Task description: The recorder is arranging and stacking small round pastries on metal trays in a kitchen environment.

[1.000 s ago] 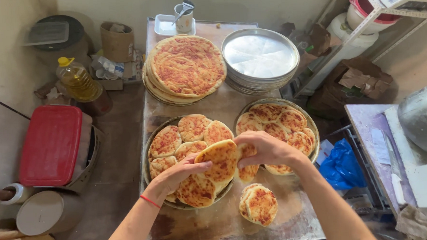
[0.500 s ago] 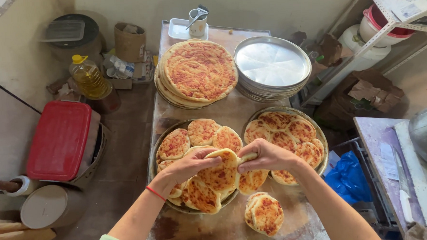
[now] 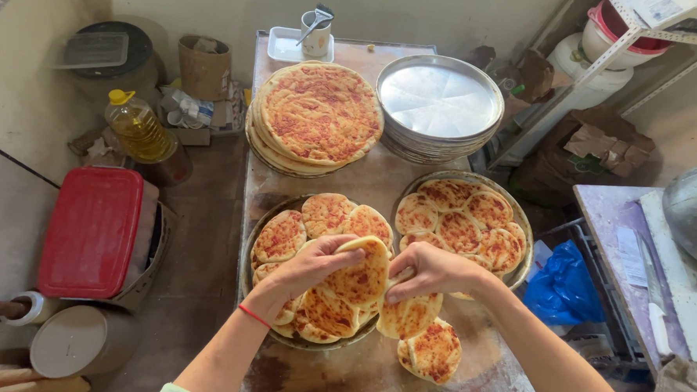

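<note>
Two hands meet over the middle of the table: the left hand [image 3: 308, 268] curls its fingers over the top edge of a small round flatbread [image 3: 361, 275], orange-red with topping and bent into a fold, while the right hand [image 3: 430, 269] is closed on the same flatbread from the other side (a thin red band sits on the left wrist). The flatbread is lifted just above the left tray [image 3: 250, 247], a round metal pan filled with more small flatbreads of the same kind. Just beside it to the right, the right tray [image 3: 522, 227] holds another batch, packed close together. Below the hands, two loose flatbreads [image 3: 421, 338] lie on the worn table [image 3: 348, 376], overlapping each other. Farther back stands a stack of large flatbreads [image 3: 317, 115], and next to it a pile of empty metal pans [image 3: 441, 102]. Off the table to the left are a bottle of yellow oil [image 3: 138, 127] and a red-lidded box [image 3: 91, 231].
</note>
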